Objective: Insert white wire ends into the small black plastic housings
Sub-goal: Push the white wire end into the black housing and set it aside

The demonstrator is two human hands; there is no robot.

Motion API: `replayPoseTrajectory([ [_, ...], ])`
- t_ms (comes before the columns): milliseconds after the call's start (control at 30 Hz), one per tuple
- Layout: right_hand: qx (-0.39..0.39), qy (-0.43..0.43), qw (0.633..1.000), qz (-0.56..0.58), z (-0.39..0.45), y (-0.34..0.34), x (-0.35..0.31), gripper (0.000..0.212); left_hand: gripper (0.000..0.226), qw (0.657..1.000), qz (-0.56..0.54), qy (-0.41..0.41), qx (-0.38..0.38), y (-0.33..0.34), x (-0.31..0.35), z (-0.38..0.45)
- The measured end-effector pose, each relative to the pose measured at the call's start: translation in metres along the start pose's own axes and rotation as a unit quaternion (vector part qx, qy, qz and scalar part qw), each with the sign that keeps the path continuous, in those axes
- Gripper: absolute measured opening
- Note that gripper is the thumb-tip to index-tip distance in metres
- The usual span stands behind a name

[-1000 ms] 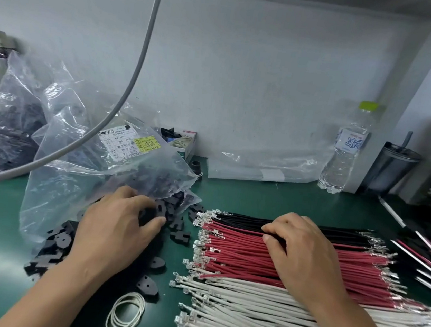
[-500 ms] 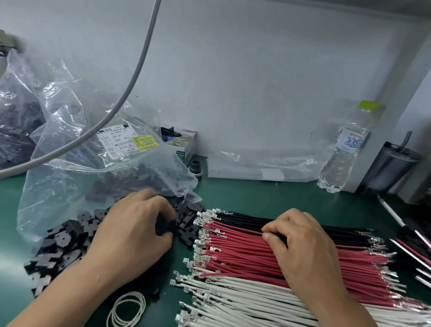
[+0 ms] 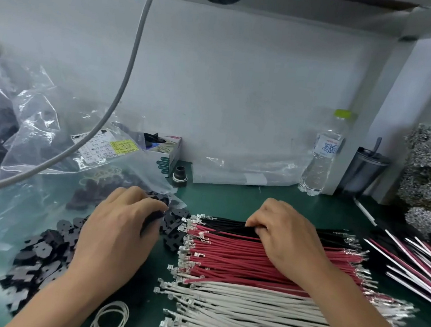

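Note:
White wires [image 3: 244, 322] with metal terminals lie in a row at the front, with red wires [image 3: 225, 258] and black wires [image 3: 218, 220] behind them. Small black housings [image 3: 37, 258] lie heaped at the left, spilling from a clear plastic bag [image 3: 55, 172]. My left hand [image 3: 120, 236] is curled over the housings beside the wire ends, thumb and fingers closed on a black housing [image 3: 153, 218]. My right hand [image 3: 288, 241] rests on the red wires, its bent fingertips pinching into the black wires.
White rubber bands [image 3: 110, 320] lie at the front left. A grey cable [image 3: 128, 72] hangs across the left. At the back stand a small box [image 3: 167, 152], a water bottle [image 3: 323, 154] and a dark cup [image 3: 364, 169]. Finished wire bundles [image 3: 417, 264] lie at the right.
My left hand has slid right and away over the housings, up to the wire terminals, uncovering more of the heap behind it. My right hand has stayed on the wires.

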State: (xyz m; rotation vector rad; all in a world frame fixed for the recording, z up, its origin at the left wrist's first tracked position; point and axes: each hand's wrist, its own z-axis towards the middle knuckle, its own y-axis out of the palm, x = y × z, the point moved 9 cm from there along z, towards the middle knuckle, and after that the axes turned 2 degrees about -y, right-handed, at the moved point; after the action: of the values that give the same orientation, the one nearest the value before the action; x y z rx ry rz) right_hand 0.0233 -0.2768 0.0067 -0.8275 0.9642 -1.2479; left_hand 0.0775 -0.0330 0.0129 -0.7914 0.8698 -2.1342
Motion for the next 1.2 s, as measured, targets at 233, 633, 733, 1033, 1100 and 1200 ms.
replayPoseTrajectory([
  [233,0.076,-0.039,0.995,-0.046,-0.018,-0.043,-0.016,0.023,0.024,0.97,-0.235,-0.058,0.014,-0.002,-0.001,-0.005],
  [633,0.229,-0.087,0.969,-0.021,-0.058,-0.081,-0.039,0.051,0.03,0.76,-0.596,-0.209,-0.15,0.037,0.019,-0.02],
  [733,0.245,-0.094,0.965,-0.027,-0.06,-0.082,-0.041,0.036,0.028,0.758,-0.599,-0.205,-0.156,0.038,0.022,-0.02],
  [1033,0.206,-0.128,0.97,0.013,-0.063,-0.051,-0.046,0.016,0.03,0.761,-0.593,-0.205,-0.166,0.034,0.027,-0.024],
  [1100,0.209,-0.124,0.97,0.022,-0.064,-0.049,-0.047,0.017,0.026,0.768,-0.59,-0.186,-0.166,0.03,0.03,-0.023],
  [1200,0.213,-0.107,0.971,0.037,-0.063,-0.048,-0.044,0.027,0.021,0.776,-0.588,-0.161,-0.16,0.026,0.033,-0.021],
])
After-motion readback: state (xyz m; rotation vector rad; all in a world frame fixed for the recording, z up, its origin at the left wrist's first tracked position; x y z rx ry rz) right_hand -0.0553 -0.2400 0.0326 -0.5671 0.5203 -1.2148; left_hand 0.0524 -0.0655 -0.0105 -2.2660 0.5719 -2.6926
